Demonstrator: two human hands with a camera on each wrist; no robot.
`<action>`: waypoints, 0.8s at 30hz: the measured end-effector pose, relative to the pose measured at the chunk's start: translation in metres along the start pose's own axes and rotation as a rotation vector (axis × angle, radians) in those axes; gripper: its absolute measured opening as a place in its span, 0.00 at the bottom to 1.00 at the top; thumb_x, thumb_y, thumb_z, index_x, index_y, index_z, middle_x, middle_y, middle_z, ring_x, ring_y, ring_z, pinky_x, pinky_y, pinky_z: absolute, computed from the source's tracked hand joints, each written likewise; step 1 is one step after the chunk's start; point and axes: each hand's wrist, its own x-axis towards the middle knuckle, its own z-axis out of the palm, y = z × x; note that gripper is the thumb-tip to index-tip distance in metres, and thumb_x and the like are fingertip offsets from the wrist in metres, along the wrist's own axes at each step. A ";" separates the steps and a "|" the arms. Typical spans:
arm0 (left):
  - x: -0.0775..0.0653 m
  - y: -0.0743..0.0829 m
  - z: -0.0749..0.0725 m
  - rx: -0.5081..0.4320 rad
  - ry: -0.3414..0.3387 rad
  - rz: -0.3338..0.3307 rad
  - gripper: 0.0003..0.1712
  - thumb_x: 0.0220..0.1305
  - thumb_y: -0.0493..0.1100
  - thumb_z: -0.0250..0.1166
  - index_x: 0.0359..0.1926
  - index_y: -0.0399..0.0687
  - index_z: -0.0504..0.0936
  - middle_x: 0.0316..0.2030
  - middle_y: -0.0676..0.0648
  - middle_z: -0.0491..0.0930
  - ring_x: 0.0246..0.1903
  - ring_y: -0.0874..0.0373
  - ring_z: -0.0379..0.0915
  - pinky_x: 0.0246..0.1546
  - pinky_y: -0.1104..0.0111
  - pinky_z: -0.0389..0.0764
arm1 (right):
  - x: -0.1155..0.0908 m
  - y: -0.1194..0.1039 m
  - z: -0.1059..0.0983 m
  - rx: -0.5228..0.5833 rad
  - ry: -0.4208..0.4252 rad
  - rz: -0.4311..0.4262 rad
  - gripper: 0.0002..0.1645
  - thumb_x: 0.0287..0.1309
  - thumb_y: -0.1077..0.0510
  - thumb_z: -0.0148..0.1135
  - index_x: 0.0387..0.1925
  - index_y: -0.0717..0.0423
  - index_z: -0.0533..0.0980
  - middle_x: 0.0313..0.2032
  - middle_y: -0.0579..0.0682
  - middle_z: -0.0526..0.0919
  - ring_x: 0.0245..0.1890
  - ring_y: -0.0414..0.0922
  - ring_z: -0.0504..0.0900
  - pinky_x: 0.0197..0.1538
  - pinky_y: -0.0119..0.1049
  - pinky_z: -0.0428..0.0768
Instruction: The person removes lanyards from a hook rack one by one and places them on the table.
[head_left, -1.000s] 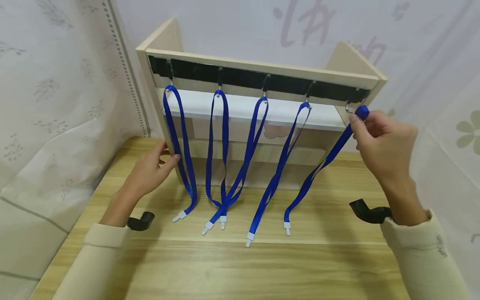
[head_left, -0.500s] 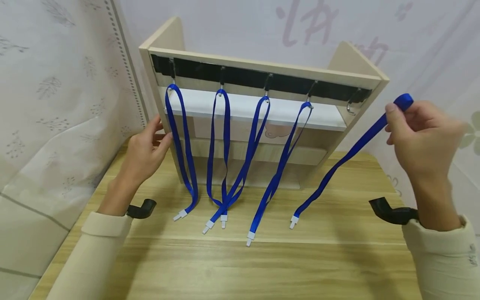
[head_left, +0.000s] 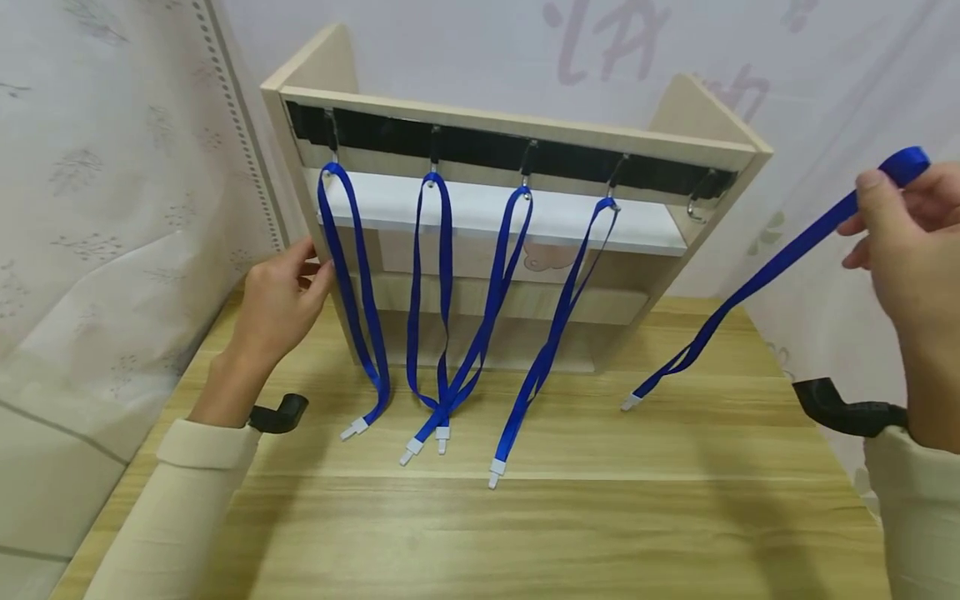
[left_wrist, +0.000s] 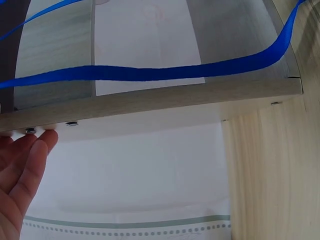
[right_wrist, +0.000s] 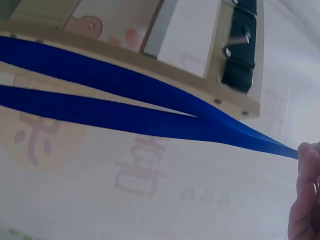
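I judge the step in hand to be handling one lanyard, stretched out well right of the rack. My right hand's fingers are closed in a pinch on its loop end; the next move calls for keeping its slack clear of the others. My left hand's fingers, loosely bent, touch the rack's outer side. I count five lanyards, four hung; five hooks, the rightmost bare; five clips.

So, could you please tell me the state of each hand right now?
Left hand: open, touching the wooden side panel.
Right hand: closed, holding a blue lanyard.
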 end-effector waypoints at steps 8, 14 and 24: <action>0.003 0.003 0.001 0.044 0.011 0.011 0.10 0.71 0.36 0.56 0.41 0.29 0.78 0.40 0.30 0.84 0.37 0.35 0.84 0.34 0.46 0.84 | 0.022 0.021 -0.018 -0.051 -0.029 0.122 0.02 0.71 0.45 0.53 0.42 0.33 0.71 0.25 0.26 0.73 0.15 0.25 0.67 0.25 0.13 0.66; 0.003 0.002 0.002 0.040 0.007 0.010 0.11 0.71 0.36 0.56 0.42 0.29 0.78 0.42 0.30 0.84 0.38 0.34 0.84 0.35 0.46 0.83 | 0.030 0.042 -0.023 -0.075 -0.026 0.148 0.07 0.70 0.49 0.55 0.34 0.30 0.70 0.23 0.23 0.72 0.12 0.23 0.66 0.23 0.13 0.65; -0.001 0.001 0.007 0.046 0.038 0.016 0.11 0.70 0.35 0.56 0.45 0.28 0.78 0.40 0.29 0.84 0.37 0.34 0.84 0.34 0.46 0.83 | 0.036 0.080 -0.030 -0.238 -0.097 0.131 0.10 0.68 0.52 0.55 0.31 0.32 0.74 0.22 0.19 0.68 0.10 0.18 0.66 0.17 0.15 0.63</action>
